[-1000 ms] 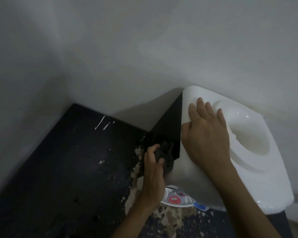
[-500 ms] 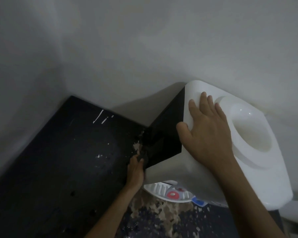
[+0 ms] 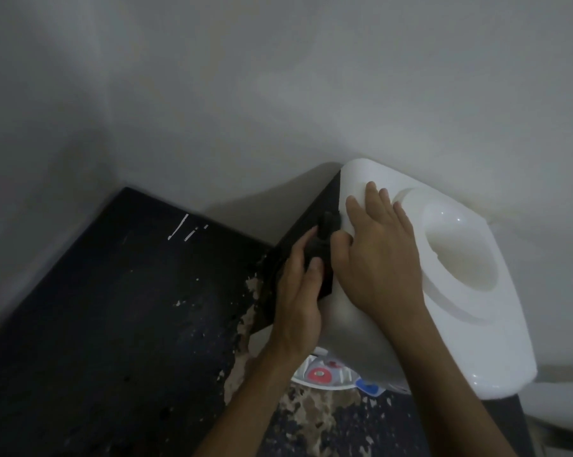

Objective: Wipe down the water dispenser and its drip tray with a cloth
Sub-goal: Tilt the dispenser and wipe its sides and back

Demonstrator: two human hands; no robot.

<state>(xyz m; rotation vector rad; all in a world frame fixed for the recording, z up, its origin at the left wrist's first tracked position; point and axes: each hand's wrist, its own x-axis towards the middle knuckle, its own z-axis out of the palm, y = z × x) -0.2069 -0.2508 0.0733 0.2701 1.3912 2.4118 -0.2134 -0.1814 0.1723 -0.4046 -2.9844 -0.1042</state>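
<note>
A white water dispenser (image 3: 476, 328) with a black left side panel (image 3: 315, 222) stands against the wall at the right. Its top holds an open round bottle well (image 3: 460, 255). My left hand (image 3: 298, 291) grips a dark cloth (image 3: 321, 245) and holds it against the upper part of the black side panel. My right hand (image 3: 374, 255) lies flat, fingers straight, on the dispenser's white top near its left edge. Below the front, the white drip tray (image 3: 321, 377) shows with a red tap (image 3: 318, 374) and a blue tap (image 3: 369, 387) over it.
The dispenser stands on a dark counter (image 3: 113, 324) with worn, flaking patches (image 3: 315, 413) near the front. White walls (image 3: 212, 94) meet in a corner at the back left. A pale rounded object (image 3: 562, 410) sits at the right edge.
My left hand has gone down the black side panel and come back up with the cloth, now near the top edge. My right hand stays pressed on the dispenser's top.
</note>
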